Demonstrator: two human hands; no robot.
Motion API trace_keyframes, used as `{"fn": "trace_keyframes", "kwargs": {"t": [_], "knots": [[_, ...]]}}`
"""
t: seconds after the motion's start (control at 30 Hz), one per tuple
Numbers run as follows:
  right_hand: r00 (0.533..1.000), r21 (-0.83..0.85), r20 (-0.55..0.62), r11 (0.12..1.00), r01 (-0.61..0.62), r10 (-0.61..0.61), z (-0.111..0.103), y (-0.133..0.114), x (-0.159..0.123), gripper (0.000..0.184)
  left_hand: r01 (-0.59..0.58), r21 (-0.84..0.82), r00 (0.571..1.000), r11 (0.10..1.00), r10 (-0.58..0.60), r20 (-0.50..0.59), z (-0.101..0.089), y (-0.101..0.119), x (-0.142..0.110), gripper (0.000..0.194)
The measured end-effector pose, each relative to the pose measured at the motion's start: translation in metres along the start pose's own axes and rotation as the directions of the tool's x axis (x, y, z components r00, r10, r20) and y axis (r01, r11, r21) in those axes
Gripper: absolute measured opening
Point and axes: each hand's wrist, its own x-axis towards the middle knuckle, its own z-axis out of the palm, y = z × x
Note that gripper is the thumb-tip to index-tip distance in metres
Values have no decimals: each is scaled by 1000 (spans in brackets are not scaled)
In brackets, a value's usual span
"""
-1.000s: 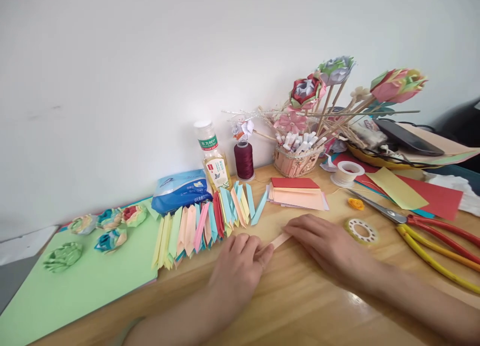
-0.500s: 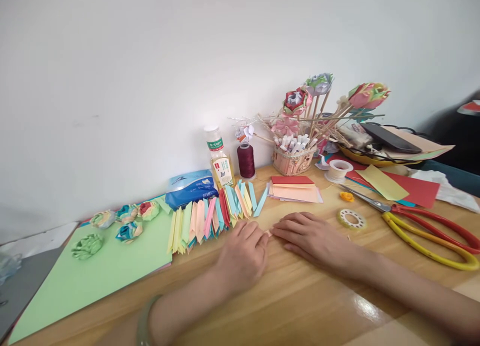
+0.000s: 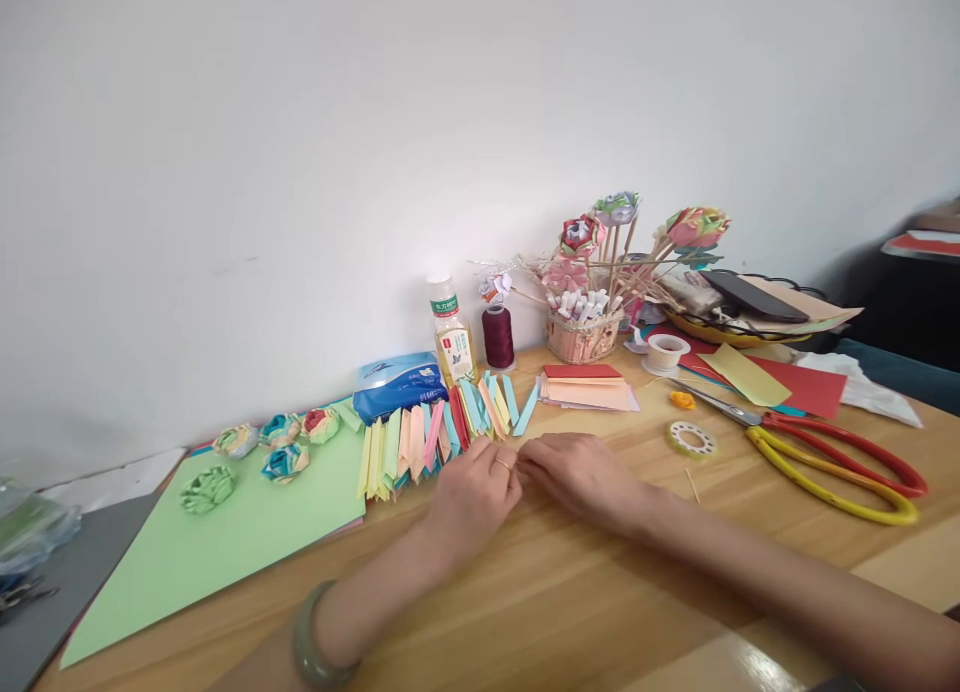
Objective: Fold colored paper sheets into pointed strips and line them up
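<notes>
My left hand (image 3: 472, 497) and my right hand (image 3: 581, 472) rest on the wooden table (image 3: 570, 612), fingertips meeting at the middle. Their fingers are drawn together, pinching and pressing down. The pink paper strip seen earlier between them is hidden under the fingers. My left hand wears a ring, and a green bangle (image 3: 311, 637) circles its wrist. Just behind the hands stands a row of folded coloured paper strips (image 3: 442, 432). A stack of pink and red paper sheets (image 3: 589, 387) lies beyond my right hand.
A green sheet (image 3: 225, 542) at left carries several folded paper flowers (image 3: 277, 437). Red-and-yellow scissors (image 3: 825, 452), a tape roll (image 3: 690, 438) and a white spool (image 3: 664, 352) lie at right. At the wall: wipes pack (image 3: 397, 382), bottle (image 3: 452, 337), thread spool (image 3: 498, 337), flower basket (image 3: 585, 337).
Both hands have slid together until their fingertips meet, covering the pink strip that showed between them. The camera has pulled back and tilted, showing more table at left.
</notes>
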Motion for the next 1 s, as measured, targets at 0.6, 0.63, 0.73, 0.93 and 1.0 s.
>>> {"fn": "trace_keyframes", "kwargs": {"t": [0.6, 0.63, 0.73, 0.93, 1.0], "knots": [[976, 810, 102, 554, -192, 190, -5, -21, 13, 45, 458, -883, 783, 101, -516, 347, -25, 5, 19, 37], [975, 821, 108, 536, -197, 193, -5, -21, 13, 46, 455, -886, 778, 82, -521, 352, -26, 6, 19, 38], [972, 840, 130, 499, -212, 194, -5, -19, 12, 47, 470, -882, 757, 6, -517, 400, -27, 6, 20, 35], [951, 834, 198, 470, -290, 236, -11, -10, 10, 48, 491, -867, 735, -84, -494, 465, -29, 2, 24, 41], [941, 823, 220, 469, -321, 257, -12, -8, 9, 48, 490, -870, 733, -64, -510, 450, -30, 0, 26, 38]]}}
